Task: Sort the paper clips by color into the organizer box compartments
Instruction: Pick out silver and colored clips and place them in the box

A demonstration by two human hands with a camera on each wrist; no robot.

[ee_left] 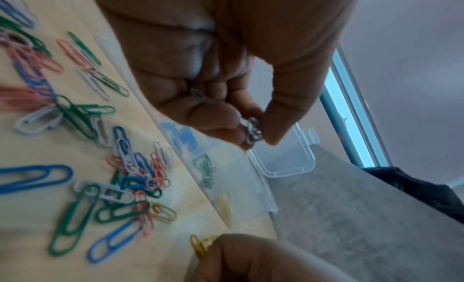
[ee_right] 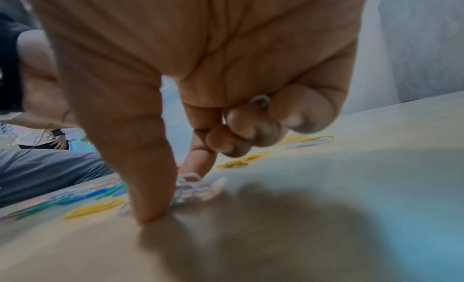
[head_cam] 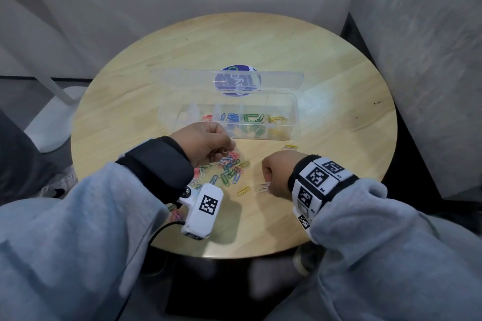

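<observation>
While the left hand (head_cam: 206, 143) hovers above the loose paper clips (head_cam: 229, 169) on the desk (head_cam: 326, 65), its curled fingers and thumb pinch a few pale clips (ee_left: 252, 131). Right hand (head_cam: 277, 174) is down on the desk, thumb (ee_right: 148, 187) and index fingertip pinching white clips (ee_right: 191, 189), other fingers curled in. Organizer box (head_cam: 293, 112) sits just beyond, lid open; red, blue, green, yellow clips each in a separate compartment. One yellow clip (head_cam: 243, 191) lies between the hands.

Grey fleece sleeves (head_cam: 65, 229), black cuffs, white tagged wrist cameras (head_cam: 202, 210).
</observation>
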